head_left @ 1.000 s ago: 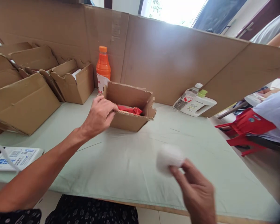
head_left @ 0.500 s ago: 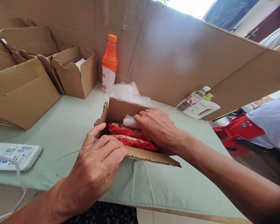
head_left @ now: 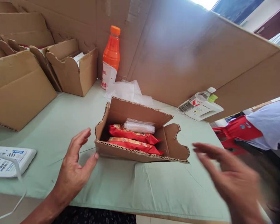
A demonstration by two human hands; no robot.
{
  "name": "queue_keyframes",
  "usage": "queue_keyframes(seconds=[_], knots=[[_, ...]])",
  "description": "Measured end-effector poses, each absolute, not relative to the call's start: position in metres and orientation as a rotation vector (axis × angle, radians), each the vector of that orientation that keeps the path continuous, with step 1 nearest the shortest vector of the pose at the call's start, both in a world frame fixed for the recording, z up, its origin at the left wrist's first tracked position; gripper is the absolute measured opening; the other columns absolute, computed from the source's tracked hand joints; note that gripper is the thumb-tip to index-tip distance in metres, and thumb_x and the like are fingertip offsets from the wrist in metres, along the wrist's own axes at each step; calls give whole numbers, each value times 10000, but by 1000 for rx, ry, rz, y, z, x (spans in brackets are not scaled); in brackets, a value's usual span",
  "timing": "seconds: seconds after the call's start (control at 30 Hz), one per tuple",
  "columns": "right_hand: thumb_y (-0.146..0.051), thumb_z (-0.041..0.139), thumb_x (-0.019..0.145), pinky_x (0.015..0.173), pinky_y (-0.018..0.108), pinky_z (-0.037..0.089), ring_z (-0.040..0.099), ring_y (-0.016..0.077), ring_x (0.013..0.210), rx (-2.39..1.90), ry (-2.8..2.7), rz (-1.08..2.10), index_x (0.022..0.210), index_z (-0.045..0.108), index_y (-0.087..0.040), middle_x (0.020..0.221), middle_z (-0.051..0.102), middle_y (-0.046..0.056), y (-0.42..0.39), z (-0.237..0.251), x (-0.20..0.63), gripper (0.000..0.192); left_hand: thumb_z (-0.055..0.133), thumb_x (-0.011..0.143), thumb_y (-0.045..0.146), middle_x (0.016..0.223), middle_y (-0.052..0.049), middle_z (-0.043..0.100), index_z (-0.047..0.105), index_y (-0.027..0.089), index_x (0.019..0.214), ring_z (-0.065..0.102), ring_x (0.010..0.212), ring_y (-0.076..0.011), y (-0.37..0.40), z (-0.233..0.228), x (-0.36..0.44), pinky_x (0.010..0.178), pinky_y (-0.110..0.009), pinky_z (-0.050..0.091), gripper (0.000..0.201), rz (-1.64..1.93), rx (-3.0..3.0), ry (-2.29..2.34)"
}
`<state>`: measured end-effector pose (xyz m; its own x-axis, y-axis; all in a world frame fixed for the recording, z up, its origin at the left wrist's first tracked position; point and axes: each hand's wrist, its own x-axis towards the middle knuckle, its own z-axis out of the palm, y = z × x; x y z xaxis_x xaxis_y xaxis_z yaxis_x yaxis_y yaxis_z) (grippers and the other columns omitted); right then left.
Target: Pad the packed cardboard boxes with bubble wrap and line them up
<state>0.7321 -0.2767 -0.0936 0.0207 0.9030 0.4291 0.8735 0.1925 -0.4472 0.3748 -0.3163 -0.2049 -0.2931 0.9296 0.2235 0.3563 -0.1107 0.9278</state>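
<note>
I list: one open cardboard box [head_left: 140, 109], set back from the tabletop's [head_left: 112, 186] near edge, containing two red packets [head_left: 134, 145] and one whitish bundle [head_left: 140, 127]; left hand [head_left: 73, 165], just beside its left end, thumb and fingers apart; right hand [head_left: 233, 179], blurred, off its right end, likewise parted.

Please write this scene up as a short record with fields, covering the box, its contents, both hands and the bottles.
Box: open-topped, on the table
Contents: two red packets, one plastic bundle
Left hand: open, empty, near box's left end; contact unclear
Right hand: open, empty, blurred, beyond box's right end
Behind box: orange bottle, plastic sheet
Back right: clear bottle, white jug
</note>
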Motion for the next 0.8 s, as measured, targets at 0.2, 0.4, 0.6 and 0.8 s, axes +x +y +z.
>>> queue_keyframes(seconds=[0.2,0.4,0.6,0.8], knots=[[-533,712,838,987,468,539,656,323,1175,-1460,-1903,688,1242,663,-178,1292,708,134,-262,-193,672,540,709,833,484,1379,-107,606,553,244,1339,627,1241,-310,-302,-216,374,1073,-470,524,582,1255,1152,1510],[-553,726,789,773,380,575,702,277,915,-1516,-1690,608,1079,674,-149,1061,767,126,-256,-173,699,500,702,828,407,1310,-99,645,533,210,1335,639,1200,-265,-281,-198,430,1044,-416,539,569,1291,1185,1345],[-565,745,792,770,383,565,701,280,928,-1782,-1443,243,1101,676,-180,1031,767,113,-350,-200,770,499,630,902,316,1550,-118,505,444,256,1510,561,1328,-284,-279,-216,488,1113,-472,480,638,1084,1371,1040],[-641,813,686,983,513,528,668,343,1094,-1756,-1344,320,1147,694,-178,1100,746,147,-382,-235,780,664,641,916,337,1469,-116,586,541,232,1414,590,1299,-277,-264,-219,479,1123,-465,465,519,1009,1465,1026]])
